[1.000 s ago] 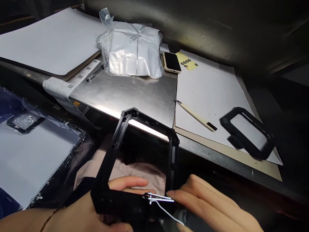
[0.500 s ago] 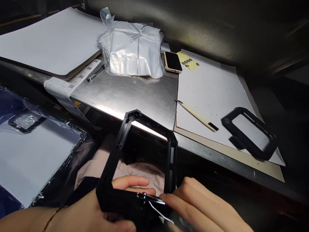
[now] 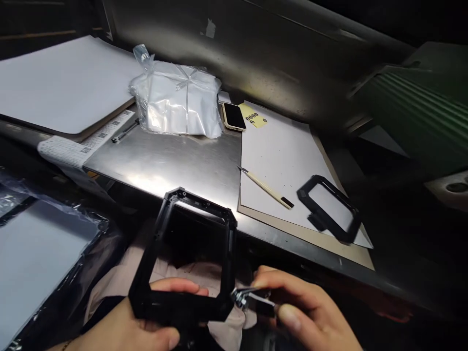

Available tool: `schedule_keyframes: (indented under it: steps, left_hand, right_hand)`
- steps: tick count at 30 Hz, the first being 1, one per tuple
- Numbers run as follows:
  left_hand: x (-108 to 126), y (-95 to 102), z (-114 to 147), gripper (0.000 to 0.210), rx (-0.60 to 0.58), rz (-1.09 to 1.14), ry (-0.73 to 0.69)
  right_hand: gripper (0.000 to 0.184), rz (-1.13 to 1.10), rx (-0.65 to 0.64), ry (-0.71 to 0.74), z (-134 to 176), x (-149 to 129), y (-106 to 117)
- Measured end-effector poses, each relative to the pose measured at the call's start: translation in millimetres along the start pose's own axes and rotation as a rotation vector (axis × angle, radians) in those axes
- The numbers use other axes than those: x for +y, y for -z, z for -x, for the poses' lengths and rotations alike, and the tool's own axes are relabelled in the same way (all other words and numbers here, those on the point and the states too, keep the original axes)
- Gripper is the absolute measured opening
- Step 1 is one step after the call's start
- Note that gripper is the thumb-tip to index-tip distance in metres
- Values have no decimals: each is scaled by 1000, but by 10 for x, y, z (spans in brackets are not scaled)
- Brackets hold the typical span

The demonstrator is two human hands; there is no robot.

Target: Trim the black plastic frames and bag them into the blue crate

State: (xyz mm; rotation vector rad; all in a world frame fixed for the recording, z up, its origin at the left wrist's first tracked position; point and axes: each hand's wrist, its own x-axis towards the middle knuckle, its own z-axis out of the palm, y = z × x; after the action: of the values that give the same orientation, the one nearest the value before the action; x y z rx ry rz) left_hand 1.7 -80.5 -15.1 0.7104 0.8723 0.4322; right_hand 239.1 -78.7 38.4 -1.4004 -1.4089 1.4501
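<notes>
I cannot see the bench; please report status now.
Left hand grips black frame. Right hand holds small metal tool at frame corner. Nothing blocks.

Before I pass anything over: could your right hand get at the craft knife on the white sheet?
Probably not at once: the right hand holds a small metal tool. The way to the craft knife looks unblocked.

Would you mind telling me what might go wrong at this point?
The small metal tool in the right hand might slip at the black frame, which only the left hand steadies off the bench. The second frame lies near the paper sheet's edge and might be knocked off.
</notes>
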Motion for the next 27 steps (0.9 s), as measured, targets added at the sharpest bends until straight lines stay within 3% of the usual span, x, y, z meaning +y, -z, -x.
schedule_keyframes:
  steps: [2, 4, 9, 13, 17, 20, 23, 25, 27]
  left_hand:
    - [13, -27, -22, 34, -72, 106, -32]
    - [-17, -58, -51, 32, -111, 213, -89]
    - [-90, -122, -119, 29, -146, 320, -159]
    - [-43, -149, -150, 27, -168, 217, -107]
    - [-56, -142, -148, 18, -154, 207, -52]
    - [-47, -82, -97, 39, -165, 179, -6]
    - [49, 40, -35, 69, -212, 259, -59]
    - [141, 134, -18, 63, -265, 320, -63]
    - [214, 207, -29, 54, -325, 310, 29]
  right_hand:
    - [23, -87, 193, -77, -22, 144, 83]
    - [22, -142, 288, -114, -65, 280, 127]
    - [25, -302, 79, -124, -129, 434, 42]
    - [23, -271, 68, -105, -146, 455, -31]
    - [22, -159, 154, -76, -162, 411, -27]
    - [19, -60, 163, -39, -177, 345, 53]
    - [18, 72, 79, 55, -203, 283, 200]
    - [18, 226, -15, 117, -233, 228, 279]
    - [18, 421, -116, 168, -274, 144, 291]
